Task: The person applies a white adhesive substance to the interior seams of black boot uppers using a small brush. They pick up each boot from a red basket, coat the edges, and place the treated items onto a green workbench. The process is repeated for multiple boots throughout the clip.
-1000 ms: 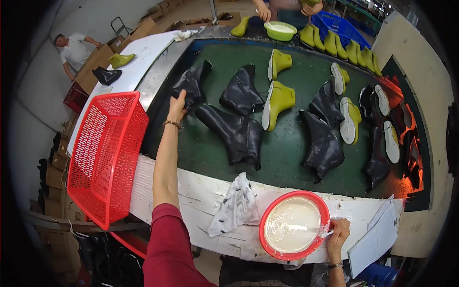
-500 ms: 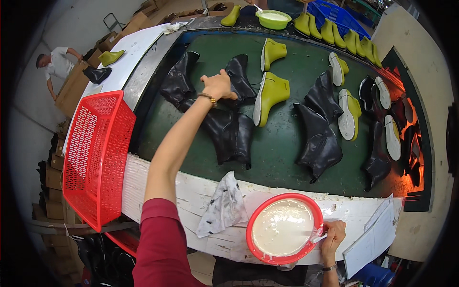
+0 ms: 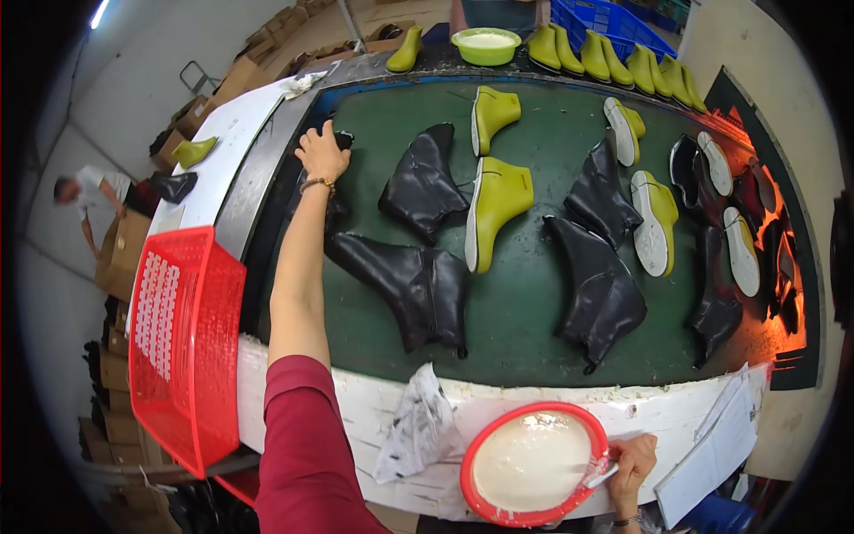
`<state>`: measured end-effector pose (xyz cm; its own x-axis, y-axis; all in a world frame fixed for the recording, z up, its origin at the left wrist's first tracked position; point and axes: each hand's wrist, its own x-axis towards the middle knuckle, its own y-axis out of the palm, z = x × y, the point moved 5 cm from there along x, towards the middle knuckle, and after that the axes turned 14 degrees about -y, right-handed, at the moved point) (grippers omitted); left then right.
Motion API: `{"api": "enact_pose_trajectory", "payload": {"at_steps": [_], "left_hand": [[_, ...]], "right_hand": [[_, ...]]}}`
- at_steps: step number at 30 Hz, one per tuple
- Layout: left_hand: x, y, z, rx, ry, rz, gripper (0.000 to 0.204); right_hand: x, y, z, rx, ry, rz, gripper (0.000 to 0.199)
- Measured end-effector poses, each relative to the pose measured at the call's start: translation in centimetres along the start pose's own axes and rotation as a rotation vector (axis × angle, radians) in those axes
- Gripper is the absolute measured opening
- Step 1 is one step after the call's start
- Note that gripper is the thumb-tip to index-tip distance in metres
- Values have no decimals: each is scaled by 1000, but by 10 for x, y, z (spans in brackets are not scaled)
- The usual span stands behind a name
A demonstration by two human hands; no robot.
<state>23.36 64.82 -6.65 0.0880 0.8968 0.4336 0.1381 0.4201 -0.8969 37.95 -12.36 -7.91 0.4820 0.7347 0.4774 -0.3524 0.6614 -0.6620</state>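
Gripping a black boot point(image 3: 331, 191), the left hand point(image 3: 322, 153) is closed on it; the right hand point(image 3: 633, 463) pinches a brush point(image 3: 598, 478) over the red bowl point(image 3: 485, 503).

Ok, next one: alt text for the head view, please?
The left hand reaches across a green belt and grips a black boot at its far left, among other black and lime boots. The right hand holds a brush at a red bowl of white paste.
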Motion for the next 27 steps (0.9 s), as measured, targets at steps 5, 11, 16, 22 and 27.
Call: {"api": "enact_pose_trajectory", "payload": {"at_steps": [5,11,16,22,27], "left_hand": [[28,24,-21,140,5,99,90],[43,49,-21,-70,-196,224,50],[73,82,25,-288,-272,290,47],[-1,-46,-3,-804,-172,-152,67],[-148,-155,55,-1084,15,-108,67]], "right_hand": [[1,4,5,-84,102,-6,51],[-1,7,8,-113,164,32,57],[4,8,0,-75,103,52,50],[-39,0,-13,-100,44,143,25],[-24,2,-1,-106,43,156,29]]}}
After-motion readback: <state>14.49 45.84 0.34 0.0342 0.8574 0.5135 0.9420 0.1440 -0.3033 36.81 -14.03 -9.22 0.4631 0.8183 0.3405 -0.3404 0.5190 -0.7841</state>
